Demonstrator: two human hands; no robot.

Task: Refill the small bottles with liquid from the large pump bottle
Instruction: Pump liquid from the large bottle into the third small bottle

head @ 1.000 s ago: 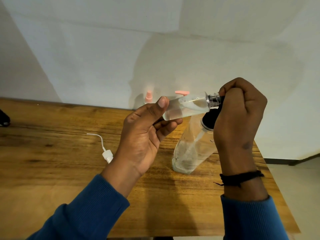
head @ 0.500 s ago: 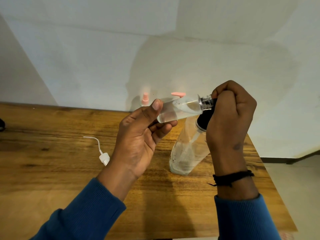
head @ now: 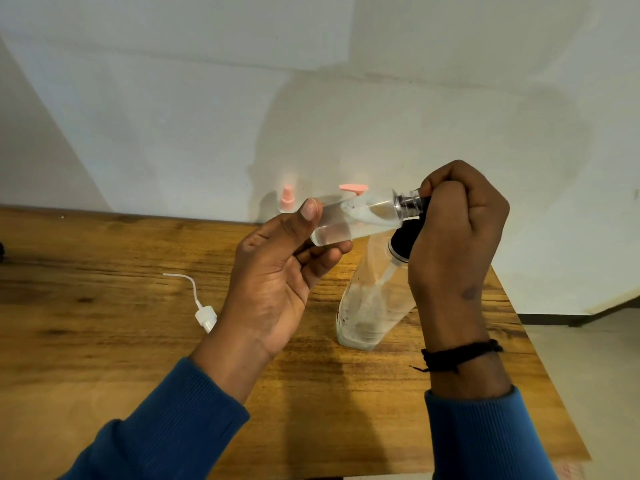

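The small bottle [head: 356, 216] lies almost on its side in the air above the far right part of the table [head: 104, 306], its base toward the person's left and its neck toward the right, partly filled with clear liquid. The left hand [head: 277, 282] grasps its lower half, thumb on top and fingers curled beneath. The neck meets the nozzle of the large pump bottle [head: 374, 303], which leans to the right with only its base on the wood. The right hand [head: 457, 230] is clenched round the black pump head [head: 405, 237], covering most of it; whether it is pressing at this instant cannot be told.

To do this well, I judge the neck should stay snug against the nozzle, and the small bottle should tip more upright as its level rises, or liquid may run back out. Short, full presses suit a leaning bottle that is nearly empty; standing it straighter would keep the dip tube in what is left.

A loose white pump with its tube [head: 204, 311] lies on the table left of the left wrist. Two bottles with pink tops [head: 287, 199] stand by the far edge, against the wall [head: 311, 98].
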